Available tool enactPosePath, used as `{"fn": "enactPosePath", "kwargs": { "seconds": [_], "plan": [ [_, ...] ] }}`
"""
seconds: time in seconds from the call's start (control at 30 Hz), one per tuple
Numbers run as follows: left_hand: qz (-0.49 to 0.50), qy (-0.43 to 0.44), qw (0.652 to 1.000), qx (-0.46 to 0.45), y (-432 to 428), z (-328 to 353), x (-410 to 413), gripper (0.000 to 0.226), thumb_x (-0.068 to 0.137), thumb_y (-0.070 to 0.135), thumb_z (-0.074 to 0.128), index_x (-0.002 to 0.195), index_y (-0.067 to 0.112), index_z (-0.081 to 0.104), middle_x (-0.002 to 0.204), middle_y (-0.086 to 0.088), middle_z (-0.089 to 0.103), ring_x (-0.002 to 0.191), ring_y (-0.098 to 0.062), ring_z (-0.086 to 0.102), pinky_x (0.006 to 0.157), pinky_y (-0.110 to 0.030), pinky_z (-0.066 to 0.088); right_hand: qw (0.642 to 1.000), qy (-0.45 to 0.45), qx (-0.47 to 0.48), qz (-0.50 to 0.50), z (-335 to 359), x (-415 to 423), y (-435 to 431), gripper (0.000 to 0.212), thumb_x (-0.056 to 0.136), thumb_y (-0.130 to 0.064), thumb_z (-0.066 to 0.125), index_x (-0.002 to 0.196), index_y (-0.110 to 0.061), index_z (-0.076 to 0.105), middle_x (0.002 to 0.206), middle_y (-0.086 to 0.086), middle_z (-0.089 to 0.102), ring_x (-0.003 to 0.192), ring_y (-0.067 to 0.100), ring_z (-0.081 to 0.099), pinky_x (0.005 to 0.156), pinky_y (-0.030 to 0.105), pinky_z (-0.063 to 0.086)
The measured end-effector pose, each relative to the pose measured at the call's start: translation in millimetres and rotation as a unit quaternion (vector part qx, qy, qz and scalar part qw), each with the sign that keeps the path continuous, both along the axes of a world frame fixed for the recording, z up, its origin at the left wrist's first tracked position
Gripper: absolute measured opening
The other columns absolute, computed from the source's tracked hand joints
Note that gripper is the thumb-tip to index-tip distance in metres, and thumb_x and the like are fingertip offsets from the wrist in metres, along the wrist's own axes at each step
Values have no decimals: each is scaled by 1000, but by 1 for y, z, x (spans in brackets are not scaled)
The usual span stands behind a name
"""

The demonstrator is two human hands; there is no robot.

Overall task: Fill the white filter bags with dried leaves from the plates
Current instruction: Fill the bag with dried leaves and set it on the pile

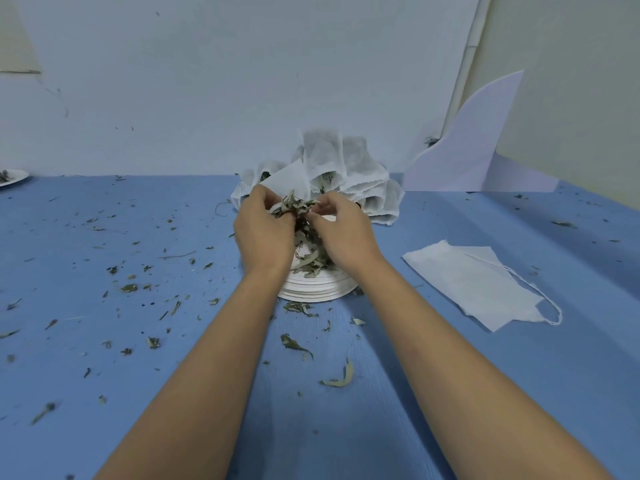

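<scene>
A stack of white plates (317, 289) sits mid-table with dried leaves (311, 259) on the top one. Above it my left hand (265, 230) pinches the mouth of a white filter bag (287, 181), whose body stands up behind my fingers. My right hand (341, 230) pinches a bunch of dried leaves (294, 204) at the bag's opening. Behind the plates, a heap of filled white filter bags (346, 171) leans against the wall. Flat empty filter bags (474, 280) with a drawstring lie to the right.
Leaf crumbs (294, 344) litter the blue table (104, 341), thickest on the left and in front of the plates. Another white plate (12, 176) shows at the far left edge. A white cut sheet (474, 150) leans against the wall at the back right.
</scene>
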State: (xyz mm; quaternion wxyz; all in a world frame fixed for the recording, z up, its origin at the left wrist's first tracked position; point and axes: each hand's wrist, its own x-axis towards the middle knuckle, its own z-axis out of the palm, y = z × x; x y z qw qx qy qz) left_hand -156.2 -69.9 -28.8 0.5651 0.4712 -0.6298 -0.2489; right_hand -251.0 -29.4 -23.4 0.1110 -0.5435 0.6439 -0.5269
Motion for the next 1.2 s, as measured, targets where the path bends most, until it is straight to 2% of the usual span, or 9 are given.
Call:
{"fn": "enactPosePath", "kwargs": {
  "seconds": [0.1, 0.2, 0.3, 0.43, 0.57, 0.8, 0.9, 1.0, 1.2],
  "plan": [
    [-78, 18, 996, 33, 1, 2, 5, 13, 82, 17, 68, 85, 19, 56, 81, 15, 55, 75, 0, 52, 61, -5, 37, 999, -2, -8, -32, -1, -2, -2, 10, 90, -14, 61, 83, -20, 56, 85, -7, 59, 80, 7, 53, 59, 2, 37],
    [-152, 64, 977, 137, -1, 8, 10, 12, 81, 11, 67, 83, 21, 61, 88, 8, 63, 89, -13, 62, 81, -25, 51, 998, 9, -25, -53, -1, -4, -1, 9, 88, -10, 62, 83, -16, 58, 81, -8, 58, 78, 6, 51, 61, 1, 36],
    [-215, 172, 933, 233, 3, 17, 11, 20, 80, -6, 49, 81, 6, 64, 86, -5, 65, 85, -19, 63, 81, -31, 56, 997, 3, -46, -63, -2, -6, 0, 14, 87, -5, 63, 79, -16, 57, 72, -15, 53, 71, -1, 50, 62, 1, 37],
    [-224, 215, 910, 274, 3, 21, 12, 23, 92, 22, 47, 80, 10, 63, 83, -3, 68, 70, -15, 65, 75, -29, 57, 996, 27, -55, -64, -3, -7, 1, 13, 86, -2, 62, 80, -14, 59, 71, -18, 52, 70, -3, 50, 63, 2, 38],
    [-197, 116, 948, 223, 4, 13, 10, 21, 78, 28, 77, 82, 13, 62, 81, -2, 67, 66, -10, 65, 79, -33, 58, 995, 56, -44, -64, -3, -6, 1, 15, 83, 4, 59, 86, -10, 64, 76, -6, 58, 66, 2, 49, 57, 6, 38],
    [-123, 86, 976, 155, 0, 7, 14, 20, 70, 7, 78, 68, 17, 61, 82, -9, 68, 84, -27, 68, 83, -46, 56, 997, -44, -39, -46, 11, -2, 3, 15, 82, -7, 65, 77, -20, 66, 68, -15, 60, 65, -1, 56, 59, 8, 44],
    [-59, 80, 987, 128, -5, 6, 13, 21, 72, 8, 73, 67, 21, 57, 72, 0, 63, 77, -22, 64, 77, -37, 56, 998, -45, -16, -27, 13, 3, 2, 13, 81, -8, 67, 75, -20, 67, 71, -8, 64, 70, 10, 61, 70, 24, 51],
    [-2, 76, 993, 96, -4, 5, 13, 25, 77, 12, 71, 68, 24, 50, 70, 8, 55, 63, -8, 53, 52, -8, 41, 1000, -24, -2, -4, 12, 9, 3, 12, 79, -11, 72, 73, -20, 68, 69, -8, 65, 70, 11, 63, 69, 22, 51],
    [23, 82, 995, 57, 0, 2, 9, 14, 81, 6, 63, 84, 16, 54, 87, 3, 58, 78, -13, 52, 56, -13, 36, 999, -33, 3, -5, 12, 12, 3, 15, 77, -13, 74, 67, -22, 67, 67, -9, 65, 71, 12, 65, 69, 24, 52]
  ]
}}
